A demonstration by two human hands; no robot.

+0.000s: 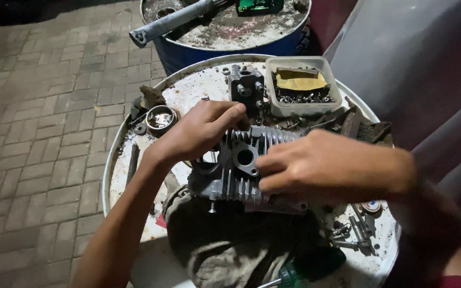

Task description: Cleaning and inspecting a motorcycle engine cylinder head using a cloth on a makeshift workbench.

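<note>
The counter [134,160] here is the white top of an upturned drum, crowded and rimmed, with paving below. A second blue drum [225,48] stands behind it, carrying a grey tube [172,21].

The finned engine cylinder [246,165] lies on its side near the middle of the counter, partly on a dirty rag [225,240]. Resting on soft cloth, it may rock or roll under pressure.

The left hand [198,130] rests curled over the far fins, fingertips pressing down. The right hand [321,165] lies across the near fins, fingers bent against them; whether it grips is unclear. Sharp fins may cut skin if either hand slips.

A plastic tub [302,101] of small fasteners sits just behind; a nudge may spill it. Loose bolts [353,229] and a green-handled screwdriver [289,277] near the rim may roll off onto the paving.
</note>
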